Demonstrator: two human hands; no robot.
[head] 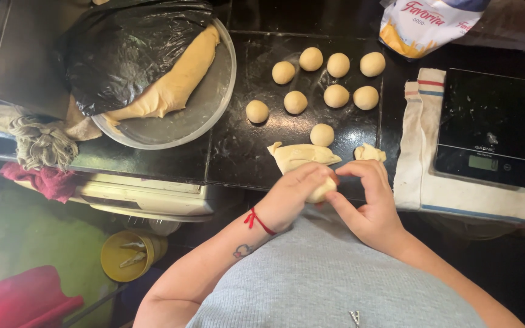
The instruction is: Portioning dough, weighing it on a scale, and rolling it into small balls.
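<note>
My left hand (293, 195) and my right hand (369, 203) meet just below the black counter's front edge, both closed around one small piece of pale dough (321, 191). A red string circles my left wrist. Right above the hands lie a flat torn strip of dough (299, 155) and a smaller scrap (369, 152). Several round dough balls (336, 95) sit in loose rows on the black counter (238, 146) beyond them.
A large metal bowl (199, 115) at the left holds a big mass of dough (174, 85) half under black plastic. A black kitchen scale (487, 124) rests on a striped towel (413, 152) at the right. A flour bag (426, 24) stands behind.
</note>
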